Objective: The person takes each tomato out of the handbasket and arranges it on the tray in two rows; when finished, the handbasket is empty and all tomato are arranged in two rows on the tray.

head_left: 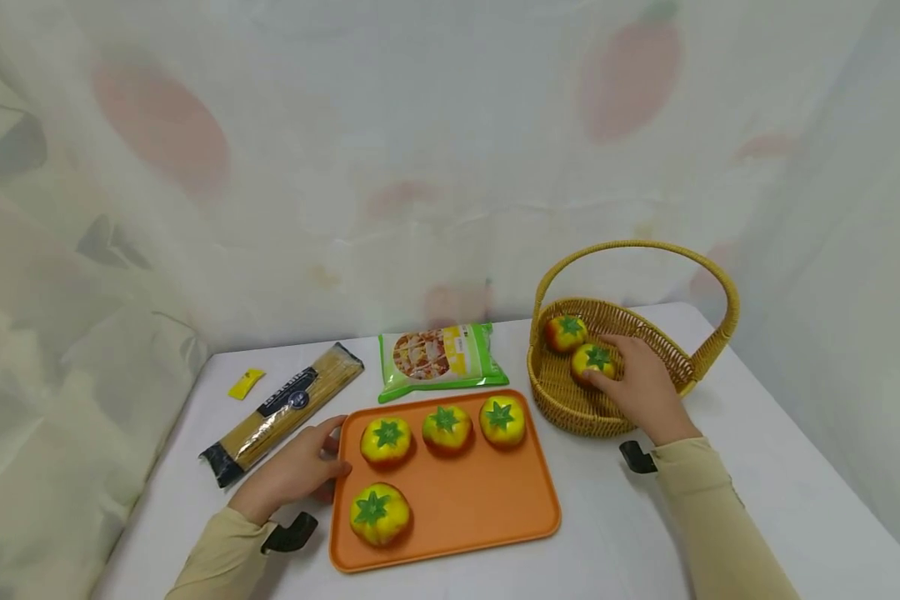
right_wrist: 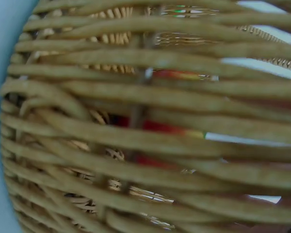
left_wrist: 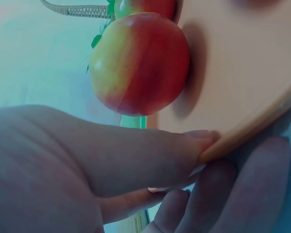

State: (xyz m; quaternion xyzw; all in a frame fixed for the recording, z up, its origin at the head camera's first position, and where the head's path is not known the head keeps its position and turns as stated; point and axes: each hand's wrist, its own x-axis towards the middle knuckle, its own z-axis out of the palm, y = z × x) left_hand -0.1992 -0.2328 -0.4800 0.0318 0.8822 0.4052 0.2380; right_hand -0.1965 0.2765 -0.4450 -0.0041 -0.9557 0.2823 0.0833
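In the head view my left hand [head_left: 300, 464] holds the left rim of an orange tray [head_left: 472, 500]. The left wrist view shows its thumb on the rim and its fingers at the outer side. Several yellow-and-red fruits with green star-shaped tops lie on the tray, one [head_left: 379, 514] close to this hand. My right hand [head_left: 642, 387] reaches into a wicker basket [head_left: 588, 423], thumb and fingers round a fruit [head_left: 592, 360] of the same kind. A second such fruit [head_left: 567, 332] lies behind it. Basket weave [right_wrist: 136, 92] hides the right hand in the right wrist view.
Behind the tray lies a green-edged food packet [head_left: 442, 358]. A pack of spaghetti [head_left: 292, 408] is at the left, beside a small yellow packet [head_left: 246, 383]. The basket's tall handle [head_left: 637, 244] arches above it. A curtain [head_left: 420, 167] hangs at the table's back.
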